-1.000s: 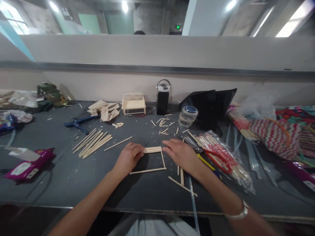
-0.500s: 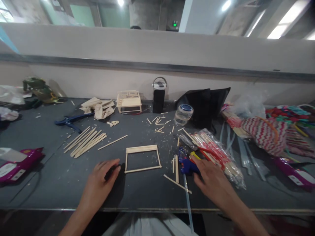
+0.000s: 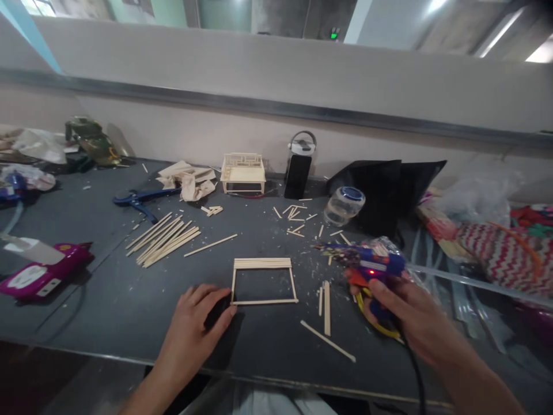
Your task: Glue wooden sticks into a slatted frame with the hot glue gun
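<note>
My right hand is closed round the grip of a blue hot glue gun, held above the table with its nozzle towards the left. A red light glows on its side, and a clear glue stick sticks out of its rear. On the table lies a rectangular frame of thin wooden sticks, with several sticks side by side along its far edge. My left hand pinches its near left corner between thumb and forefinger. Beneath the right hand a tool's yellow handle shows, partly hidden.
Loose wooden sticks lie left, with blue cutters behind. Short sticks lie right of the frame. A small wooden model, a phone and a clear jar stand behind. A magenta device sits far left.
My right hand has picked up the glue gun from the table and turned its nozzle leftward. My left hand has moved right to the frame's corner. The view has shifted.
</note>
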`<state>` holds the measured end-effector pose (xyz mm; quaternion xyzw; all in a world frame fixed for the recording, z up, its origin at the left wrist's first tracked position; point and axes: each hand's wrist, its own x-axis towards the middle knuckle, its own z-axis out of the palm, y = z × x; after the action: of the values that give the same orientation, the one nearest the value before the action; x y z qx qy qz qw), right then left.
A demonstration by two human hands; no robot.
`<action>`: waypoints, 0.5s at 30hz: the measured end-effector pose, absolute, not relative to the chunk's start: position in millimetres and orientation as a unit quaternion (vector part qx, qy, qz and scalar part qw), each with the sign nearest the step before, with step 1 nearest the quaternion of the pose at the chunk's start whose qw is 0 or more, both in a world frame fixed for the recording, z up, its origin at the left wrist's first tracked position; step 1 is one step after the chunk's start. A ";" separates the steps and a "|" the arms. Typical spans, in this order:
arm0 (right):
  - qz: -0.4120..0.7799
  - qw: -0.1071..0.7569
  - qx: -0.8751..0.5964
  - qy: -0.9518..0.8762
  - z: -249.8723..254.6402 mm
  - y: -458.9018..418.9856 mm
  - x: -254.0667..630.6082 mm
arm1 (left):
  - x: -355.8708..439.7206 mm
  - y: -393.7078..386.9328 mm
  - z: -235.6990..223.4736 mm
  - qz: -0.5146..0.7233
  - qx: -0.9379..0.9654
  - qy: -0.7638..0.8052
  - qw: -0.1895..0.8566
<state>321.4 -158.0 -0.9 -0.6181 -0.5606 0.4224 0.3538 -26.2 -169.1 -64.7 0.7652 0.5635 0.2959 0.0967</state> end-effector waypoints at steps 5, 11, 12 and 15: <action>0.515 0.302 -0.528 -0.604 5.4 -135.3 262.9 | -26.6 -169.5 -67.0 0.302 0.768 0.558 0.086; 0.517 0.219 -0.523 -0.642 -16.2 -122.6 220.8 | -27.1 -169.5 -68.1 0.299 0.769 0.557 0.099; 0.513 0.215 -0.521 -0.647 -18.8 -121.7 216.1 | -26.9 -169.6 -68.1 0.299 0.769 0.557 0.101; 0.495 0.217 -0.522 -0.660 -22.7 -119.5 206.8 | -26.2 -170.4 -67.9 0.297 0.767 0.557 0.113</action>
<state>206.8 -119.5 -22.7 -0.5222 -0.6602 0.4945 0.2167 -26.2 -170.4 -67.9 0.7672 0.5573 0.2968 0.1131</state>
